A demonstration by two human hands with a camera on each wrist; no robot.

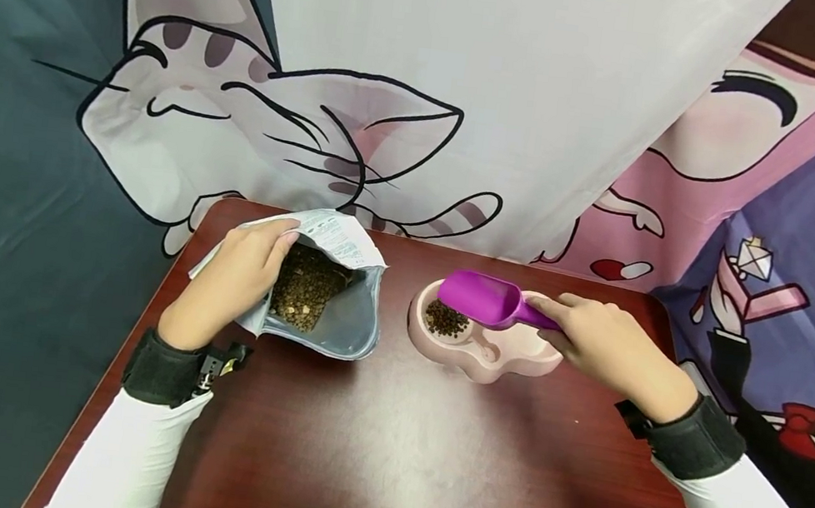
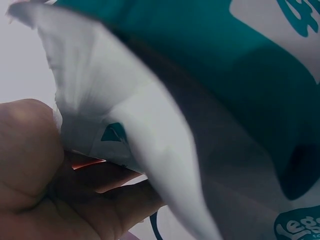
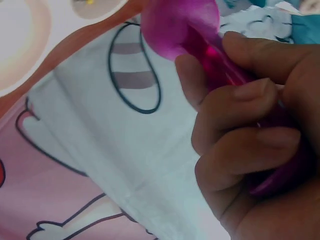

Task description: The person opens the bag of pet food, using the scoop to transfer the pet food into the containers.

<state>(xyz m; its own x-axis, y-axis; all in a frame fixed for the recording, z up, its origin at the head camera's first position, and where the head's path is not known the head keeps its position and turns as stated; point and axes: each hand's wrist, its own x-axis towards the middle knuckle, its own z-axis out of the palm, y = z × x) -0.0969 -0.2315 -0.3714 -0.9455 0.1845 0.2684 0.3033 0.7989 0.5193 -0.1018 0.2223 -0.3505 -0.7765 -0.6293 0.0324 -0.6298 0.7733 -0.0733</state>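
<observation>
An opened bag (image 1: 352, 327) of brown kibble (image 1: 304, 288) stands on the table's left side. My left hand (image 1: 241, 275) grips its folded-back upper edge; the left wrist view shows fingers behind the white and teal film (image 2: 150, 115). In my right hand (image 1: 605, 339) is a purple scoop (image 1: 478, 296), its handle wrapped by curled fingers (image 3: 240, 112). The scoop's bowl looks bare inside and hangs over a pale pink double pet bowl (image 1: 477, 371). Small brown kibble (image 1: 445, 320) lies in that bowl's left compartment; scoop and hand partly cover the right one.
Both items stand near the back of a reddish-brown table (image 1: 385, 453). Behind its back edge hangs a white cloth (image 1: 506, 114) printed with a cartoon cat, with a dark green cloth (image 1: 6, 200) at left. A grey-edged object (image 1: 698, 379) lies beyond the right wrist.
</observation>
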